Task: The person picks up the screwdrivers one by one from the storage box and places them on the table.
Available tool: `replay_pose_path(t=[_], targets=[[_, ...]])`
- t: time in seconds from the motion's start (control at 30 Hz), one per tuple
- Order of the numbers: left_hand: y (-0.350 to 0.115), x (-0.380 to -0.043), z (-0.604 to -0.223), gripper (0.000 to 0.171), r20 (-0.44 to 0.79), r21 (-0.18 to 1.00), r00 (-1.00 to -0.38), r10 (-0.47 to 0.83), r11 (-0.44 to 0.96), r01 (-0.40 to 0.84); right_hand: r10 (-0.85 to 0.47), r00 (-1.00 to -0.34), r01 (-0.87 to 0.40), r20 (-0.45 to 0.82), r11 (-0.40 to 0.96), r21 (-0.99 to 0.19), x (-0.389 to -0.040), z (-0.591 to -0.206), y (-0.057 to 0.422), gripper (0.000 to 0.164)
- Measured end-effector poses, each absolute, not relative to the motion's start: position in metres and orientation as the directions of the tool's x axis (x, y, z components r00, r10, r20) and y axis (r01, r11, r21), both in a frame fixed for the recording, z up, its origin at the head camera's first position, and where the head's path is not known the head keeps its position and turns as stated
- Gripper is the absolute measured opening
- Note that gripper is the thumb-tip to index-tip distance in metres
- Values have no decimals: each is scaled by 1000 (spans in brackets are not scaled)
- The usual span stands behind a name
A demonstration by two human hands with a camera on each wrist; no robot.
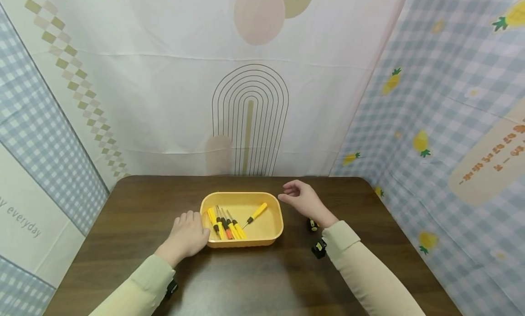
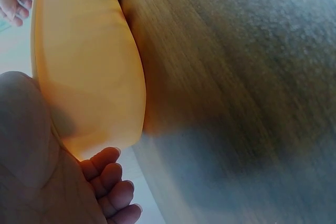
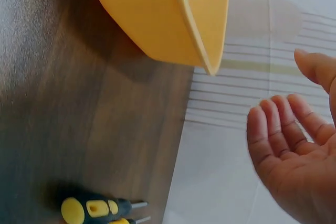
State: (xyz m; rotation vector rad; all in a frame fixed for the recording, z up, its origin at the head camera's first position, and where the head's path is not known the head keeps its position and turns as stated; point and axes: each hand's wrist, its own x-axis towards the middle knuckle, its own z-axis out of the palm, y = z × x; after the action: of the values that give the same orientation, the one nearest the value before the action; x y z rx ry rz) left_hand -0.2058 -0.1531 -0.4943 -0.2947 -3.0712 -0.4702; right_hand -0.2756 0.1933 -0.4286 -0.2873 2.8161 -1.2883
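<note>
A yellow plastic bin (image 1: 246, 243) stands on the table. Inside, at its left, lie several screwdrivers (image 1: 235, 229) with yellow, black and red handles; one yellow-handled screwdriver (image 1: 257, 212) lies apart toward the right. My left hand (image 1: 188, 234) holds the bin's left end, thumb over the rim and fingers along the outer wall (image 2: 94, 66). Beyond the bin's right end my right hand (image 1: 301, 198) hovers with loosely bent fingers, thumb apart, nothing in it. Below the right forearm lie short black-and-yellow screwdrivers (image 3: 92, 209), partly hidden in the head view.
The brown wooden table (image 1: 254, 279) reaches back to a patterned white cloth (image 1: 172, 101). A blue checked cloth (image 1: 434, 101) hangs along the right side. Dark wood surface surrounds the bin.
</note>
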Motion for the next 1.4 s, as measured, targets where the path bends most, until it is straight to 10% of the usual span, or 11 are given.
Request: replay_pose_path(t=[0.63,1.4], targets=[[-152,-207,-499,39,41,291,-983,179,939,183,-472,-877,-466,93,784,-411,-270,-459,136,59],[-154,-208,-500,37,51,296,-983,176,937,183,-426,-904,-397,-48,875,-277,-280,-482,101,43]])
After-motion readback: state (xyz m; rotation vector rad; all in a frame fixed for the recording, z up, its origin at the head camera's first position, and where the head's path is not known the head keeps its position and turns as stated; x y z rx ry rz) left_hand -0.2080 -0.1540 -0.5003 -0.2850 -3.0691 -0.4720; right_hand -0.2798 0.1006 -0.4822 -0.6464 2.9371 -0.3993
